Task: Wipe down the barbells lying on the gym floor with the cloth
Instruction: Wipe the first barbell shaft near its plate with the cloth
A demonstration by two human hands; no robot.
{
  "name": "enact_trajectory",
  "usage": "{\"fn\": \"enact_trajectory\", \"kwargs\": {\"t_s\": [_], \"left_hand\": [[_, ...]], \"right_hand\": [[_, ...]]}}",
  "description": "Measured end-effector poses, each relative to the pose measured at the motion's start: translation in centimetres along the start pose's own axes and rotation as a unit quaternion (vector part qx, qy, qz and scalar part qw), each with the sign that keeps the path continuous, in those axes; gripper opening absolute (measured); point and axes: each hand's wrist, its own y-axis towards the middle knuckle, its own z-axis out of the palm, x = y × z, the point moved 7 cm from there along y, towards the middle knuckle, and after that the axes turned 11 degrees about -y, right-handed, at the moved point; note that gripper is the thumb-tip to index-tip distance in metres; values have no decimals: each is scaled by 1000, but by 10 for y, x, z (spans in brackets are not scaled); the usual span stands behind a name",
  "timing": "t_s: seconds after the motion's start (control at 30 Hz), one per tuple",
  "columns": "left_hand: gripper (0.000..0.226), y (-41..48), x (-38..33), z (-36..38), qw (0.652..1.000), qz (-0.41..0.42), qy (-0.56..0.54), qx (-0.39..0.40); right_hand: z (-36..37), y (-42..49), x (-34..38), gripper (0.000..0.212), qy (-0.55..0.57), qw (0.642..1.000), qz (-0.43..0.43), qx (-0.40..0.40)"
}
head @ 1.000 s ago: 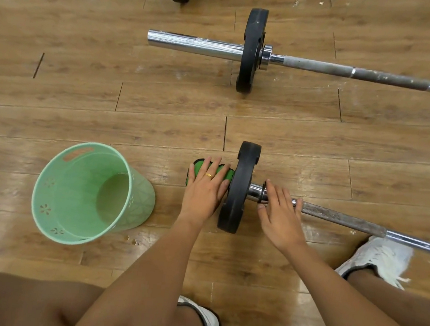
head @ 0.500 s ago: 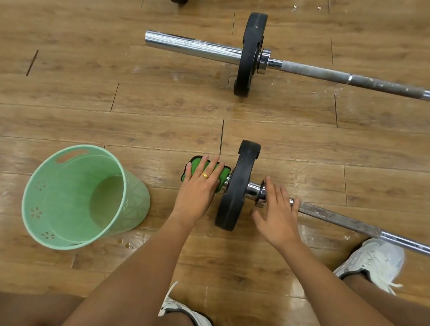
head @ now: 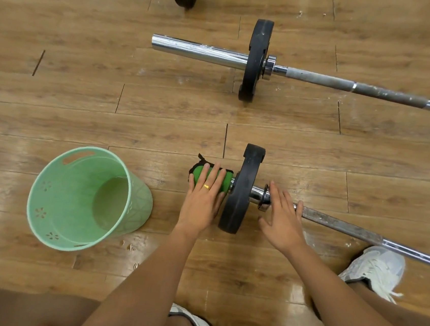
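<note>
Wood-grain planks make up the glossy gym floor [head: 55,109], scuffed white in places. The near barbell [head: 347,227] is laid on it with its long axis running left to right, the right end angled slightly nearer; its shaft is dull and grey, brighter chrome showing by the collar. A black round plate [head: 241,192] is stood on edge on it. Left of that plate, the sleeve is wrapped in the green cloth [head: 224,181], which is edged in black. The left hand [head: 201,204] is laid over the cloth, its fingers slightly spread and pressed across the roll. The right hand [head: 282,223] is rested on the shaft just right of the collar, fingers straight and close together. Farther off, a second barbell [head: 201,51] is seen lying roughly parallel, its polished sleeve pointing left. A pale green plastic bucket [head: 72,195] with flower cut-outs is stood to the left, tilted in this view. White laced shoes [head: 375,270] are seen at the near right.
</note>
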Motion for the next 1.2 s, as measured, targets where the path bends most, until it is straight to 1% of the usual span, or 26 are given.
{"fn": "enact_trajectory", "kwargs": {"t_s": [0.07,0.17,0.23,0.3,0.37,0.53,0.77,0.97,1.2], "left_hand": [[54,15,-2,-1,1000,0,2,-3],[51,31,-3,-6,999,31,35,24],[52,23,0,-6,999,33,11,11],[55,11,0,-4,1000,13,-21,-10],[56,9,1,0,999,6,-30,-23],[60,13,5,4,999,28,-29,-17],[60,41,2,8,999,14,-18,-29],[55,64,-1,11,999,24,-18,-41],[52,103,0,-3,995,82,42,-27]], "right_hand": [[0,1,1,96,-2,1000,1,-2],[1,5,0,94,-2,1000,8,10],[-1,6,-1,83,10,1000,15,18],[-5,7,1,66,34,999,24,22],[-6,8,3,58,44,998,35,22],[-6,20,1,56,35,997,66,-9],[-21,48,-6,55,56,994,91,26],[-33,68,-11,55,71,991,111,30],[-41,81,-18,56,62,991,118,10]]}}
